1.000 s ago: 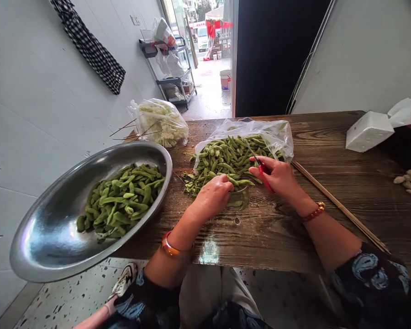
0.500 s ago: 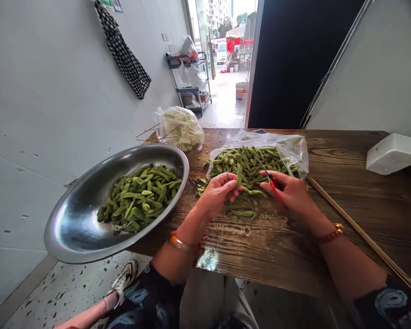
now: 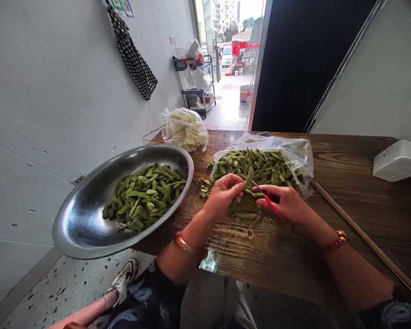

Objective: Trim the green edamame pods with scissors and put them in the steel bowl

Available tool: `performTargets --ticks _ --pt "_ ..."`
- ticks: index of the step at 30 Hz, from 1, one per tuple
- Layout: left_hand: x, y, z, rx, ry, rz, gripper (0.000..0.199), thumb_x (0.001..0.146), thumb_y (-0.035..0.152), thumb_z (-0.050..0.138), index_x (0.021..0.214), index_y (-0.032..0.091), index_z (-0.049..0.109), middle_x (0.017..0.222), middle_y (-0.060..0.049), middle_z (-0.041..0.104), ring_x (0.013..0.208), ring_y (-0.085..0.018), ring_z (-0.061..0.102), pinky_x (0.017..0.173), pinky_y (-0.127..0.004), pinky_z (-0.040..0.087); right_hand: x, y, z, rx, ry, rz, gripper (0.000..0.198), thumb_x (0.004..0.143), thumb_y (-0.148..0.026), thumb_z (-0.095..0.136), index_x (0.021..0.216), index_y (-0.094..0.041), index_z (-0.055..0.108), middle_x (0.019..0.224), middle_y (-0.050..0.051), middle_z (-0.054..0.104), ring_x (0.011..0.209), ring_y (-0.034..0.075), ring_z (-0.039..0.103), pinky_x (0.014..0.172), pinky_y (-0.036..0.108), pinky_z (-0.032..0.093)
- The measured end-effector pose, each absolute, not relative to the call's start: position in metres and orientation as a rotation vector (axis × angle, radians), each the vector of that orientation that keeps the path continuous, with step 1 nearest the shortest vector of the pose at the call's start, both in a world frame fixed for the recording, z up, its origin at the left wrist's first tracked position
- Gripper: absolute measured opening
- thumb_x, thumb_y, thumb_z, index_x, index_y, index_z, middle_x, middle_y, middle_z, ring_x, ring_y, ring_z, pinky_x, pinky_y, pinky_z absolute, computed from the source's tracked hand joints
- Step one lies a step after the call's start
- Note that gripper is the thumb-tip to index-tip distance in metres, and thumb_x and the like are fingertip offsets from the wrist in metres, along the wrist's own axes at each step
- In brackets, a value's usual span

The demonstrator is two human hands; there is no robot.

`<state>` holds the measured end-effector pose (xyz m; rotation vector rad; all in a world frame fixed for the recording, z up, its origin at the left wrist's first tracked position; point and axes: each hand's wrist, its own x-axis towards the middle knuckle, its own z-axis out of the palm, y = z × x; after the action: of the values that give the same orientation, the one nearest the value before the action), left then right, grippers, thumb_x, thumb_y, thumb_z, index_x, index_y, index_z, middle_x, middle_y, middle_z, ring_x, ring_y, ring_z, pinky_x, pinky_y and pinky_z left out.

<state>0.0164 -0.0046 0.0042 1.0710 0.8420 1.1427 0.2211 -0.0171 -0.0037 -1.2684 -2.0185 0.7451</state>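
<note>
Between thumb and fingers, my left hand [image 3: 226, 192] pinches a green edamame pod [image 3: 249, 177] that points upward. My right hand [image 3: 284, 201] is closed around red-handled scissors [image 3: 274, 208], whose blades reach toward the pod in my left hand. Behind both hands, a pile of edamame pods [image 3: 260, 162] spills from a clear plastic bag [image 3: 303, 157]. A few loose pods [image 3: 245, 215] lie on the wood just below the hands. To the left, a wide steel bowl [image 3: 78, 224] holds many more pods [image 3: 147, 196].
The wooden table [image 3: 260, 251] carries a clear bag of cauliflower [image 3: 188, 130] at the back left. A bundle of thin sticks [image 3: 359, 230] lies along the right side. Far right stands a white box [image 3: 397, 160]. Beyond the table is a cart [image 3: 197, 87] by the doorway.
My right hand has brought the scissors left, so their blades are now close to the pod. The pod in my left hand leans more to the right. The whole view has shifted slightly.
</note>
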Motion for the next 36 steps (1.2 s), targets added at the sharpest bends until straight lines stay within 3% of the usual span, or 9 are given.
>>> performTargets --ticks 3,6,9,15,20,28,36 --pt "0.015 -0.005 0.006 0.987 0.788 1.053 0.033 0.071 0.04 0.075 0.082 0.012 0.062 0.066 0.0 0.058 0.053 -0.006 0.05 0.044 -0.017 0.037 0.221 -0.017 -0.004 -1.234 -2.021 0.742 0.051 0.077 -0.052 0.065 0.111 -0.014 0.071 0.057 -0.003 0.055 0.051 0.011 0.043 0.05 0.025 0.04" --pt "0.011 -0.004 0.007 0.905 0.713 0.89 0.038 0.075 0.046 0.069 0.085 0.01 0.064 0.072 -0.004 0.06 0.051 -0.006 0.049 0.038 -0.016 0.029 0.221 -0.016 -0.006 -1.168 -2.043 0.676 0.047 0.079 -0.049 0.065 0.112 -0.015 0.07 0.07 0.002 0.067 0.056 0.013 0.051 0.056 0.026 0.045" --pt "0.007 -0.004 0.008 0.866 0.653 0.749 0.04 0.077 0.045 0.068 0.089 0.008 0.066 0.068 -0.003 0.057 0.046 -0.004 0.044 0.035 -0.016 0.023 0.221 -0.014 -0.011 -1.105 -2.066 0.577 0.043 0.079 -0.045 0.066 0.111 -0.018 0.07 0.086 0.005 0.073 0.066 0.016 0.061 0.064 0.027 0.05" --pt "0.006 -0.006 0.009 0.848 0.585 0.712 0.033 0.077 0.038 0.07 0.089 0.008 0.064 0.062 0.001 0.05 0.043 -0.001 0.036 0.037 -0.013 0.019 0.223 -0.012 -0.015 -1.036 -2.072 0.456 0.041 0.08 -0.041 0.067 0.113 -0.018 0.068 0.096 0.008 0.073 0.08 0.02 0.067 0.073 0.03 0.054" --pt "0.008 -0.006 0.013 0.863 0.613 0.866 0.03 0.071 0.032 0.076 0.079 0.013 0.054 0.061 0.004 0.048 0.042 0.0 0.034 0.037 -0.012 0.018 0.223 -0.013 -0.013 -1.087 -2.066 0.464 0.044 0.08 -0.045 0.066 0.113 -0.015 0.068 0.083 0.006 0.07 0.066 0.017 0.062 0.064 0.029 0.053" --pt "0.015 -0.007 0.009 1.01 0.761 1.036 0.031 0.072 0.033 0.074 0.085 0.014 0.053 0.068 0.0 0.063 0.045 -0.005 0.05 0.038 -0.014 0.035 0.22 -0.015 -0.015 -1.179 -2.061 0.575 0.044 0.079 -0.045 0.066 0.113 -0.017 0.068 0.088 0.006 0.071 0.07 0.017 0.062 0.062 0.029 0.052" --pt "0.024 -0.011 0.004 1.316 0.849 1.023 0.027 0.077 0.036 0.07 0.084 0.012 0.057 0.068 0.001 0.059 0.044 -0.004 0.049 0.037 -0.016 0.034 0.215 -0.017 -0.016 -1.17 -2.056 0.583 0.046 0.078 -0.043 0.068 0.116 -0.017 0.066 0.09 0.006 0.07 0.074 0.018 0.063 0.068 0.03 0.053"
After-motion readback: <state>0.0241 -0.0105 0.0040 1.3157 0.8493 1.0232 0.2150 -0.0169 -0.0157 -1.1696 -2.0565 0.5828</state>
